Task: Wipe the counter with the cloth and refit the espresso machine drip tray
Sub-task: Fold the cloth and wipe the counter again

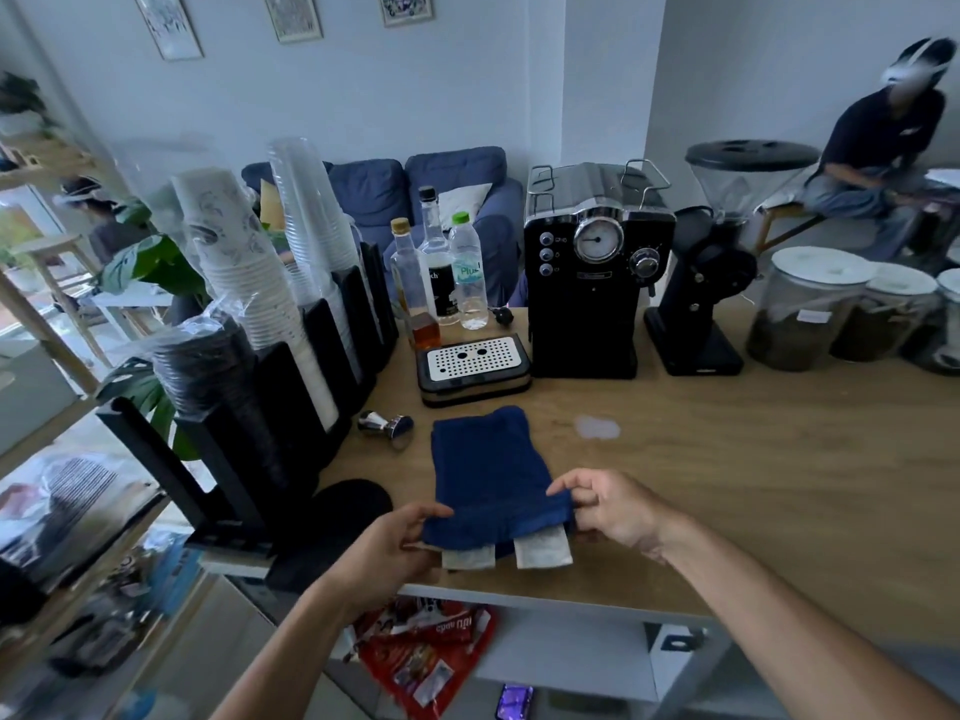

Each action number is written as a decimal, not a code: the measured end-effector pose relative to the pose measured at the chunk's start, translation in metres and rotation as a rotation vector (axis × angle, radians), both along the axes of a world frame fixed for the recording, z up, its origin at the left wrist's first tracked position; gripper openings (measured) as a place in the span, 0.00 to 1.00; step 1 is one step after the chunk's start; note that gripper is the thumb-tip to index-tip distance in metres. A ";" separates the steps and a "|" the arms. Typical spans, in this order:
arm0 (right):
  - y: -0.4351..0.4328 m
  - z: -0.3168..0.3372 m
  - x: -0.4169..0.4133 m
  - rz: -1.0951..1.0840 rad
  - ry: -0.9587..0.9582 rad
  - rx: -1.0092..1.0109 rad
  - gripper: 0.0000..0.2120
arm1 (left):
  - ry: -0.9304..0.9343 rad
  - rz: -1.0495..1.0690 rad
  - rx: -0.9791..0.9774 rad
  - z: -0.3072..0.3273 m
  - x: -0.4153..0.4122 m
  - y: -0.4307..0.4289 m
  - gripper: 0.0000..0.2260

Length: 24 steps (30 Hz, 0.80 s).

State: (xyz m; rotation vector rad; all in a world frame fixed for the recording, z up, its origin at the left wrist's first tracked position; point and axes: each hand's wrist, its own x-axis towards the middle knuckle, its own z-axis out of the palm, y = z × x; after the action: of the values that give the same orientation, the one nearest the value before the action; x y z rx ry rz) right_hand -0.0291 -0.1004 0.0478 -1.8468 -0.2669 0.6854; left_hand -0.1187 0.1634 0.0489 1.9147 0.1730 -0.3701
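L hand (395,537) pinches the near left corner of the blue cloth (493,470), thumb on top & fingers curled under it. R hand (608,509) pinches the near right corner the same way, so both hands are closed on the cloth, one at each side. The cloth lies flat on the wood counter (753,485), close to the front edge, w/ its far end pointing at the drip tray (474,363). Two pale tags (543,550) stick out from under the cloth's near end, right by the front edge. The drip tray is out of the espresso machine (587,283): it sits on the counter just beside the machine's left side, silver holey plate facing up. The machine stands toward the back edge, in the middle. A shiny tamper (387,428) lies on its side left of the cloth, near the tray's front corner. A small pale wet-looking spot (597,427) is on the counter right of the cloth's far end. Three bottles (439,262) stand behind the tray. Tall stacks of cups (244,267) in a black rack line the left edge. A black grinder (711,283) stands right of the machine, then big jars (800,314) w/ white lids toward the back right corner. A round black pad (353,504) sits at the front left corner.
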 end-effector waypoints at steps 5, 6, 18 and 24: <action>-0.012 -0.009 -0.019 0.116 -0.012 -0.130 0.05 | -0.042 -0.020 0.177 -0.018 -0.016 -0.002 0.14; -0.013 -0.006 -0.022 0.112 -0.006 -0.136 0.02 | -0.054 -0.036 0.188 -0.020 -0.017 -0.003 0.10; 0.010 0.006 0.003 -0.221 -0.042 0.076 0.06 | -0.187 0.222 0.008 -0.008 0.014 -0.010 0.13; 0.034 -0.005 0.039 -0.334 -0.127 0.043 0.08 | -0.077 0.275 -0.256 -0.020 0.048 -0.012 0.11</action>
State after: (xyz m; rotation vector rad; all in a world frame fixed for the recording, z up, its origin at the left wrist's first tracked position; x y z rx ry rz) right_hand 0.0101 -0.0659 0.0423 -1.8390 -0.0509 0.3305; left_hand -0.0704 0.1514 0.0289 1.6231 0.3183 -0.1262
